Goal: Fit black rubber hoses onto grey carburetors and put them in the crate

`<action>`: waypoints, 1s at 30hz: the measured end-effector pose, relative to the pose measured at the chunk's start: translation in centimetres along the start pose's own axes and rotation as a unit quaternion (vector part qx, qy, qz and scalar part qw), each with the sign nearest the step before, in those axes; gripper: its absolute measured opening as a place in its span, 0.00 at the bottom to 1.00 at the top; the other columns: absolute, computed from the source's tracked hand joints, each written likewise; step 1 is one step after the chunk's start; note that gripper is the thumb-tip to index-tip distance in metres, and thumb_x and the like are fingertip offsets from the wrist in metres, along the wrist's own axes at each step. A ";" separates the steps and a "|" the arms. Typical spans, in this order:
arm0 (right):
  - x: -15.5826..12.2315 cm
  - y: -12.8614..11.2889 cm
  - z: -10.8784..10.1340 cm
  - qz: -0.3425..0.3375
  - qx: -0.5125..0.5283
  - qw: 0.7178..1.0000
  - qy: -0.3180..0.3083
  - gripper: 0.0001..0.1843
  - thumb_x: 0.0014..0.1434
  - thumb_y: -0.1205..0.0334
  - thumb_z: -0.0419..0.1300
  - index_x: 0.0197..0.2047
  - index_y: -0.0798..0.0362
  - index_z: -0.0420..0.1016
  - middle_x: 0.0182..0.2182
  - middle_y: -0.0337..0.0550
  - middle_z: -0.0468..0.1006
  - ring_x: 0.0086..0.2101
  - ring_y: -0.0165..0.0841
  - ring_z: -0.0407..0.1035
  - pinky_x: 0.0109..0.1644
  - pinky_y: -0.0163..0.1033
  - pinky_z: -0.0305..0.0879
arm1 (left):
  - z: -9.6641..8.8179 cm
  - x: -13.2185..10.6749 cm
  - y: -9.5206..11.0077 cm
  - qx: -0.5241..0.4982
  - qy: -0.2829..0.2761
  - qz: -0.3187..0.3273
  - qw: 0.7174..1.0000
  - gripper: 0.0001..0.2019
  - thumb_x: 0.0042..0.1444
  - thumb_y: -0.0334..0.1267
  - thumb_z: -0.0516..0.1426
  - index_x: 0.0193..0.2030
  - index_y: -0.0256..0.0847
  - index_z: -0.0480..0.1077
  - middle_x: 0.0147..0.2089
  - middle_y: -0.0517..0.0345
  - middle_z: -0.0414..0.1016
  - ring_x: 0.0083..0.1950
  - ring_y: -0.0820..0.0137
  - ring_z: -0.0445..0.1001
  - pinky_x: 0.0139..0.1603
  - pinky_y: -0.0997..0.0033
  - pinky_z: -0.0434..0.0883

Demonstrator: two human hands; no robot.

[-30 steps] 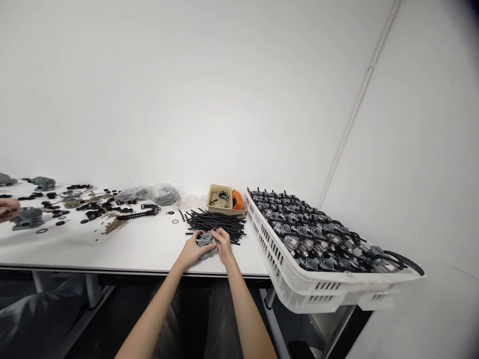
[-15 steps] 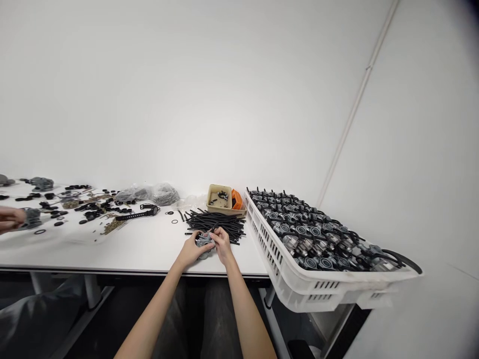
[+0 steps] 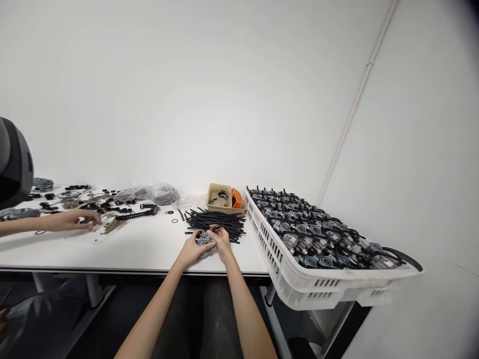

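Near the table's front edge, my left hand is closed around a grey metal carburetor. My right hand pinches a black rubber hose at the carburetor's upper right side; fingers partly hide where the two meet. Just behind both hands lies a pile of cut black hoses. To the right, a white slotted basket holds rows of similar carburetors with black hoses on them.
A beige tray with small parts and an orange container stand behind the hoses. Leftward are a black watch, bagged grey parts and brass pieces. A co-worker's hand reaches in from the left.
The co-worker's hand has moved right toward the brass pieces, and a dark rounded shape has come in at the left edge. My hands stay nearly in place; more of the black hose shows.
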State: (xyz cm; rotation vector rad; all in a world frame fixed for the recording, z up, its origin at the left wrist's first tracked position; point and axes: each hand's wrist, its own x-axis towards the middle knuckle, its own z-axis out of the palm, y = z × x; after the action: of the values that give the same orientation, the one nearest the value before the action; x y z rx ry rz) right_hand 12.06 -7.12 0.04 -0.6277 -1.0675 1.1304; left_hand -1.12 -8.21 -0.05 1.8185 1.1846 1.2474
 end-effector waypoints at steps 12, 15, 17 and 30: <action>0.1 -0.3 0.1 0.023 -0.047 0.999 0.005 0.20 0.41 0.55 0.69 0.38 0.57 0.78 0.26 0.43 0.79 0.31 0.36 0.73 0.41 0.41 0.67 | 0.1 0.1 0.0 0.008 0.012 -0.003 1.000 0.29 0.40 0.53 0.63 0.46 0.39 0.65 0.45 0.47 0.76 0.46 0.57 0.74 0.47 0.60 0.69; 0.0 -0.4 0.2 0.020 -0.056 0.998 0.007 0.19 0.41 0.55 0.69 0.36 0.57 0.79 0.25 0.43 0.79 0.31 0.36 0.73 0.41 0.41 0.67 | 0.1 0.1 0.0 0.008 0.014 0.009 1.000 0.28 0.39 0.53 0.63 0.45 0.39 0.66 0.44 0.47 0.76 0.45 0.58 0.74 0.47 0.60 0.69; -0.1 -0.4 0.2 0.010 -0.056 0.998 0.004 0.16 0.42 0.56 0.69 0.33 0.57 0.79 0.25 0.43 0.79 0.30 0.35 0.73 0.40 0.40 0.67 | 0.1 0.0 0.0 0.003 0.009 0.019 1.000 0.27 0.40 0.53 0.63 0.45 0.39 0.66 0.45 0.48 0.76 0.46 0.58 0.74 0.47 0.61 0.69; 0.1 -0.2 0.2 -0.002 -0.054 0.998 0.011 0.12 0.40 0.58 0.70 0.27 0.56 0.76 0.24 0.41 0.76 0.29 0.32 0.69 0.38 0.38 0.64 | 0.1 0.1 -0.1 0.009 0.018 -0.002 1.000 0.28 0.39 0.53 0.63 0.45 0.39 0.67 0.43 0.47 0.77 0.46 0.57 0.74 0.46 0.61 0.69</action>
State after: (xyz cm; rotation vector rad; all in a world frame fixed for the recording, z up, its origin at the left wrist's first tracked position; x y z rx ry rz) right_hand 11.96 -7.13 0.28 -0.7214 -1.1165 1.0656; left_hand -0.99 -8.07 -0.10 1.8129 1.2231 1.2756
